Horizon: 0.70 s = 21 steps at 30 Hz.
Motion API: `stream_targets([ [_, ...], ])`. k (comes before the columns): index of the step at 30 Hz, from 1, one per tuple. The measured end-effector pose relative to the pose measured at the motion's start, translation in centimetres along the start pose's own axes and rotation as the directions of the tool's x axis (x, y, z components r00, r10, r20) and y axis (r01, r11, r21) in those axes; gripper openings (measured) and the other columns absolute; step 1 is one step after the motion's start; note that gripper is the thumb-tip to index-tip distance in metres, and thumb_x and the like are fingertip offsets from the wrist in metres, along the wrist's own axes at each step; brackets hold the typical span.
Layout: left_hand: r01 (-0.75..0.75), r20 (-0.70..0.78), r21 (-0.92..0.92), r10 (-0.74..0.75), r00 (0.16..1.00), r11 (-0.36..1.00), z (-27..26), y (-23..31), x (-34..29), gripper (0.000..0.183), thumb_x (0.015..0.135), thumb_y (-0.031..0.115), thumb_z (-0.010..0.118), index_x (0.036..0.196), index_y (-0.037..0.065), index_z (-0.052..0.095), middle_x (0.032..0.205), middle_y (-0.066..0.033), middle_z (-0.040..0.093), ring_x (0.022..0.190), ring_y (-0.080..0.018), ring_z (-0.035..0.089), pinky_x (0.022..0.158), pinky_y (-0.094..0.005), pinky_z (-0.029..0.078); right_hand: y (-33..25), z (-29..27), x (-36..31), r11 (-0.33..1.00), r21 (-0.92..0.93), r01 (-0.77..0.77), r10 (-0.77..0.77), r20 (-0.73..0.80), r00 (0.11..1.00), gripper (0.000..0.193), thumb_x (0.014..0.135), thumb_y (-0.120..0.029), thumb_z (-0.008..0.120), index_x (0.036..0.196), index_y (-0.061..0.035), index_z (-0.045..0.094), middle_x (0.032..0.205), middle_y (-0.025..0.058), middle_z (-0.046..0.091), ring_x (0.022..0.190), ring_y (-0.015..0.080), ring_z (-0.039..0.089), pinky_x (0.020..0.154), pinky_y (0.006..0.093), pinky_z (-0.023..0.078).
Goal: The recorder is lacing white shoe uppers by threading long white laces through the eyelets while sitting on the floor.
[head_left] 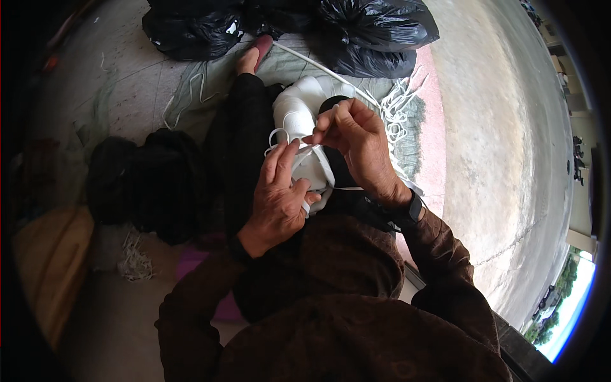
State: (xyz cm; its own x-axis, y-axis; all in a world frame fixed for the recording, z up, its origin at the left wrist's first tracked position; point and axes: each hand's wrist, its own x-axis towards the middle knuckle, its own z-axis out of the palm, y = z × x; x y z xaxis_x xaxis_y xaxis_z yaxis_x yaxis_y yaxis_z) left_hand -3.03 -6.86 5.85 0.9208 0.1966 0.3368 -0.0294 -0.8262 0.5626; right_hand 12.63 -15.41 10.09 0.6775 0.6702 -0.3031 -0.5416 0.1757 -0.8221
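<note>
A white shoe [294, 120] rests on my lap between my legs, its toe pointing away from me. My left hand [275, 191] holds it from the left, with the fingers by the lacing and the thumb near the opening. In a pinch above the lacing, my right hand [358, 143] grips a white shoelace; the fingertips hide its end. One loop of lace [278, 135] stands up left of the shoe, and another strand runs right beneath my right wrist. More white shoe-like shapes [312, 90] lie just beyond the toe, partly covered.
A tangle of white laces [398, 114] lies right of my leg on a grey-green sheet [414, 143]. Black plastic bags [375, 25] fill the far side. A pale pole [321, 67] slants before them. Left are a dark bundle [153, 181] and another lace bunch [135, 261].
</note>
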Motion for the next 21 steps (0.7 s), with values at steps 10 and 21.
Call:
stream_targets([
  [10, 0.155, 0.125, 0.131, -0.171, 0.977, 0.979, 3.3, -3.8, -0.4, 0.024, 0.09, 0.02, 0.06, 0.089, -0.003, 0.068, 0.132, -0.0295, 0.051, 0.125, -0.0421, 0.042, 0.107, -0.0502, 0.033, -3.3, -12.0, -2.6, 0.771, -0.625, 0.122, -0.199, -0.054, 0.979, 0.015, 0.095, -0.016, 0.059, 0.088, -0.0043, 0.052, 0.072, 0.0017, 0.056, 0.058, 0.0074, 0.049, 0.055, 0.0222, 0.042],
  [21, 0.148, 0.125, 0.028, -0.151, 0.981, 0.989, 3.2, -4.5, -1.6, 0.023, 0.09, 0.019, 0.059, 0.092, -0.002, 0.068, 0.131, -0.0278, 0.05, 0.117, -0.0412, 0.047, 0.101, -0.0491, 0.038, -3.5, -22.1, 1.1, 0.43, -0.901, 0.062, -0.343, -0.1, 0.934, 0.023, 0.091, -0.017, 0.069, 0.087, -0.0009, 0.052, 0.069, 0.0017, 0.05, 0.061, 0.0086, 0.042, 0.055, 0.0272, 0.038],
])
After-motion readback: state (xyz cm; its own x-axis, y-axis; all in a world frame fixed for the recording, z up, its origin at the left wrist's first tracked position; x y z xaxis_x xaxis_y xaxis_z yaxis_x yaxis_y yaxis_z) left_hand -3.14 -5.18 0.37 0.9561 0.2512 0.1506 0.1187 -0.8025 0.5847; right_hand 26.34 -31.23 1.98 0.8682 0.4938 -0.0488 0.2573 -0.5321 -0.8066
